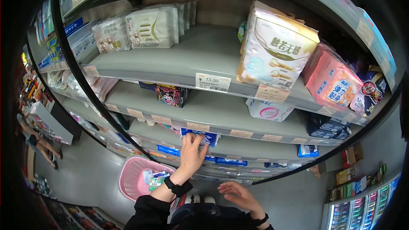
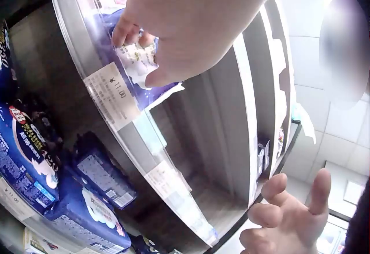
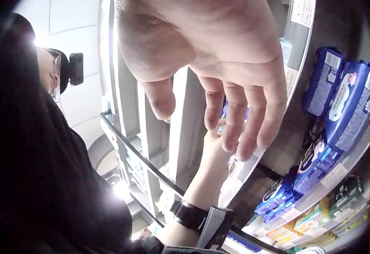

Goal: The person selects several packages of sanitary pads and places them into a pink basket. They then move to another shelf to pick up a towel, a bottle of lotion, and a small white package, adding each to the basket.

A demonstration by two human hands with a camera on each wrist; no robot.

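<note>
On the third shelf down in the head view, my left hand grips a blue-purple pack of sanitary pads. The left wrist view shows the curled fingers and thumb on the white middle of the pack, which lies right at the shelf lip beside a price tag. Lower and to the right, my right hand is held in the air in front of the shelves, its fingers loosely spread and nothing in them. That same hand fills the top of the right wrist view.
A pink basket with a few small packs inside stands on the floor at lower left. Upper shelves hold white cotton packs, a large cream pack and a pink pack. A black shelf post runs down the left. A person walks further left.
</note>
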